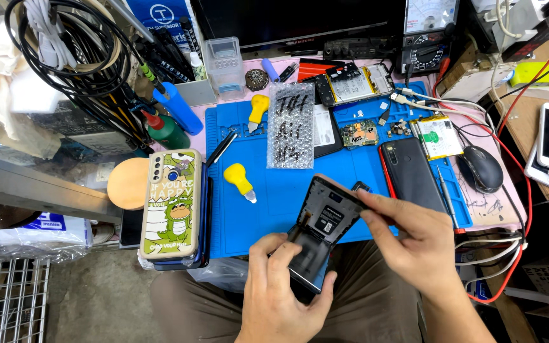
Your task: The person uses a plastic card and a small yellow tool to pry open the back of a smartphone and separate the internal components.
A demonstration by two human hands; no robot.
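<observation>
Both hands grip an opened black phone body (322,230) above the blue repair mat's (249,219) near edge: left hand (281,289) clasps its lower end, right hand (408,238) pinches its top

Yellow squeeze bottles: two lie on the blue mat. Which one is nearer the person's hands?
The yellow squeeze bottle beside the cartoon phone case, its clear nozzle pointing toward the hands. The other yellow bottle lies farther back, left of the bubble-wrap bag.

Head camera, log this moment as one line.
left hand: grips phone lower end | right hand: pinches its top edge | phone: tilted, above blue mat front edge
</observation>
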